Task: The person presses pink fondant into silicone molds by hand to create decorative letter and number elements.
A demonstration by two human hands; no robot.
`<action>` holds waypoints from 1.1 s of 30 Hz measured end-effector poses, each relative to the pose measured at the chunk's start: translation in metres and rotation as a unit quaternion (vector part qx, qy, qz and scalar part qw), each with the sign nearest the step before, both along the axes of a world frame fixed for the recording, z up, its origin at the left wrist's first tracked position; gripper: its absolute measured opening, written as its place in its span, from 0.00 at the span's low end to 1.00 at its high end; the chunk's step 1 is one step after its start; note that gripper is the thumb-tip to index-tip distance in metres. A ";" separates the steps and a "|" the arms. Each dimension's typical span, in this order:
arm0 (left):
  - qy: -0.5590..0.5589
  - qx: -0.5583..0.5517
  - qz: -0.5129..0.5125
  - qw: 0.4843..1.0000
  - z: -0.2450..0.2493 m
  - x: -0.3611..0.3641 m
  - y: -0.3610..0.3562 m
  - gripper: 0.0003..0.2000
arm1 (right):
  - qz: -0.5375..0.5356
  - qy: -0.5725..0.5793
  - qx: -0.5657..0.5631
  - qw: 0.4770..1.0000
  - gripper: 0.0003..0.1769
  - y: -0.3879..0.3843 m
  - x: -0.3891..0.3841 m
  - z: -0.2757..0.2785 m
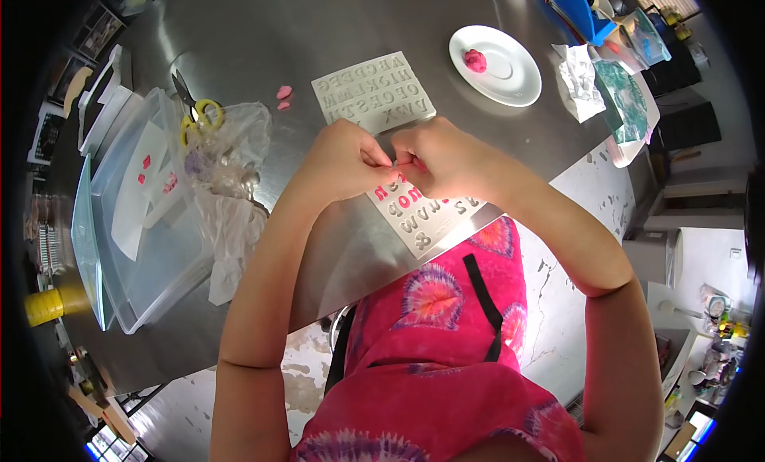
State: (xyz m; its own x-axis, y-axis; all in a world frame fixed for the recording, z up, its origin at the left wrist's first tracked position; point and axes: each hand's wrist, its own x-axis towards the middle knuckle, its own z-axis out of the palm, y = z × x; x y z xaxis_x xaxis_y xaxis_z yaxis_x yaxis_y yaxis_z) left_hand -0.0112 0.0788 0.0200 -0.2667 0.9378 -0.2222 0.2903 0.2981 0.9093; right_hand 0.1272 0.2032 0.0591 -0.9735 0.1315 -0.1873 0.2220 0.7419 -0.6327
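My left hand (348, 161) and my right hand (442, 161) meet over a grey letter mold (418, 227) at the table's front edge. The fingertips of both are pinched together on a small bit of pink paste (401, 173). Pink paste fills some letters of this mold, while others are unfilled; my hands cover its upper part. Just beyond my hands lies a second mold (373, 87) with capital letters. To its right, a white plate (519, 83) holds a pink lump (475, 61). Small pink pieces (284, 91) rest on the table left of the second mold.
Yellow-handled scissors (209, 115), clear plastic bags (243, 139) and a clear tray (127, 290) with pink pieces on white paper occupy the left of the metal table (319, 15). Crumpled white paper (580, 83), containers and a blue holder (575, 11) stand at the right.
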 end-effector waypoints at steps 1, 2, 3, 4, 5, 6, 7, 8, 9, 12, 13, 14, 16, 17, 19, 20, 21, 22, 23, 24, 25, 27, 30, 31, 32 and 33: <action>0.006 0.001 -0.002 1.000 0.001 0.000 0.000 0.07 | -0.001 0.001 0.002 1.000 0.02 0.001 0.001 -0.002; 0.007 0.002 -0.003 1.000 0.002 0.000 0.000 0.07 | 0.007 0.018 0.001 1.000 0.02 0.002 0.002 -0.004; 0.005 0.000 -0.005 1.000 0.002 0.000 0.000 0.07 | 0.015 0.035 0.000 0.999 0.01 0.002 0.003 -0.006; 0.004 -0.002 -0.007 1.000 0.003 -0.001 0.000 0.08 | 0.013 0.038 0.001 0.999 0.01 0.003 0.005 -0.007; 0.007 -0.001 -0.007 1.000 0.003 -0.001 0.000 0.08 | 0.030 0.041 0.001 0.999 0.01 0.004 0.006 -0.008; 0.002 -0.009 0.001 1.000 0.002 0.000 0.000 0.08 | 0.048 0.045 0.000 0.998 0.02 0.005 0.007 -0.008; -0.004 -0.018 0.010 1.000 0.002 0.000 -0.001 0.08 | 0.050 0.048 0.001 0.998 0.02 0.005 0.008 -0.008; -0.002 -0.016 0.011 1.000 0.002 -0.001 -0.001 0.08 | 0.044 0.062 -0.001 0.997 0.03 0.003 0.011 -0.008; -0.007 -0.011 0.010 1.000 0.001 0.000 0.000 0.08 | 0.037 0.074 -0.003 0.997 0.04 0.003 0.013 -0.008; -0.012 -0.008 0.009 1.000 0.000 -0.001 0.000 0.08 | 0.064 0.128 -0.017 0.990 0.05 0.014 0.015 -0.019; -0.011 -0.012 0.009 1.000 0.000 0.000 0.000 0.08 | 0.065 0.127 -0.017 0.990 0.05 0.013 0.013 -0.015; -0.012 -0.011 0.010 1.000 0.000 0.000 0.000 0.08 | 0.033 0.070 -0.032 0.997 0.05 0.013 0.011 -0.009; 0.034 -0.031 0.010 0.999 0.003 0.000 0.001 0.07 | 0.000 0.013 -0.046 0.999 0.05 0.011 0.007 0.002; 0.034 -0.030 0.010 0.999 0.003 0.000 0.001 0.07 | -0.025 -0.015 -0.045 0.999 0.05 0.008 0.004 0.006; 0.046 -0.027 0.017 0.998 0.002 0.001 0.001 0.06 | -0.051 -0.043 -0.045 0.997 0.05 0.006 0.002 0.006; 0.045 -0.028 0.017 0.998 0.002 0.002 0.002 0.06 | -0.039 -0.030 -0.029 0.998 0.05 0.006 0.003 0.002; 0.034 -0.033 0.023 0.999 0.002 0.002 0.002 0.06 | -0.026 -0.016 -0.014 0.999 0.05 0.005 0.003 -0.001; 0.023 -0.039 0.028 0.999 0.002 0.002 0.001 0.06 | -0.027 -0.017 -0.015 0.999 0.05 0.006 0.003 -0.004; 0.024 -0.040 0.028 0.999 0.003 0.002 0.001 0.06 | -0.013 -0.008 -0.031 0.999 0.05 0.008 0.001 -0.006; 0.033 -0.041 0.030 0.998 0.003 0.003 0.001 0.06 | 0.001 0.000 -0.046 0.999 0.04 0.011 0.000 -0.007; 0.042 -0.041 0.033 0.998 0.004 0.003 0.002 0.06 | 0.000 0.001 -0.046 0.999 0.04 0.012 -0.001 -0.004; 0.053 -0.035 0.025 0.998 0.002 0.003 0.002 0.05 | -0.014 -0.041 -0.060 0.997 0.03 0.013 -0.002 0.005; 0.059 -0.040 0.021 0.997 0.002 0.004 0.002 0.05 | -0.054 -0.062 -0.033 0.996 0.04 0.006 -0.005 0.006; 0.059 -0.050 0.022 0.997 0.003 0.004 0.002 0.05 | -0.053 -0.063 -0.033 0.996 0.04 0.004 -0.005 0.007; 0.059 -0.050 0.022 0.997 0.004 0.003 0.002 0.05 | -0.063 -0.073 -0.038 0.995 0.04 0.002 -0.004 0.008; 0.046 -0.055 0.024 0.997 0.006 0.003 0.002 0.05 | -0.073 -0.084 -0.044 0.993 0.03 0.000 -0.003 0.008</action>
State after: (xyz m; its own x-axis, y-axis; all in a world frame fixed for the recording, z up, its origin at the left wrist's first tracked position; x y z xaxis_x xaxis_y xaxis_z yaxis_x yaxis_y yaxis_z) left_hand -0.0081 0.0806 0.0257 -0.3356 0.8943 -0.2960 0.3546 0.4110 0.8398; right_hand 0.1237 0.2033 0.0672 -0.8996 0.2453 -0.3615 0.4305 0.6379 -0.6386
